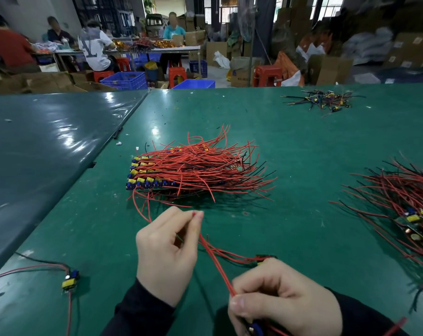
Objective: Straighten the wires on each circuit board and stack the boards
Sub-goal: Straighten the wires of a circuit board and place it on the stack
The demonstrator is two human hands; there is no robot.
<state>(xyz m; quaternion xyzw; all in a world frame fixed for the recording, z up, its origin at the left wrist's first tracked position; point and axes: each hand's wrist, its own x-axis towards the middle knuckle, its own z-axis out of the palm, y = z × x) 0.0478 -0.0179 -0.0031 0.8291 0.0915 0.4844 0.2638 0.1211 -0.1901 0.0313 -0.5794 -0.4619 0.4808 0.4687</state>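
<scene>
- Red wire [216, 265] runs taut between both hands, its long axis slanting from about eleven o'clock at the far end to five o'clock at the near end
- Left hand [166, 253] pinches the far tip of that wire between thumb and forefinger, fingers curled together on it, just short of the stack's trailing leads
- Right hand [282, 299] grips the near end, thumb pressed across the wire against the curled fingers; a blue part of the circuit board [255, 329] shows under the palm, so the board seems to sit inside this hand, mostly hidden
- Judged from this, the step in hand is drawing one lead straight; the right hand is the anchor at the board and the left is the one nearer the free tip
- Further red leads loop off at three o'clock from the taut wire, lying slack on the green table [290, 146], and look not yet straightened
- Finished stack [181, 169] lies at twelve o'clock from the hands, boards at its left edge, wires fanning towards three o'clock; the left hand is nearer to it
- Unsorted pile [404, 214] waits at two o'clock, one loose board [69, 280] at nine o'clock, and a small far heap [323, 100] at one o'clock
</scene>
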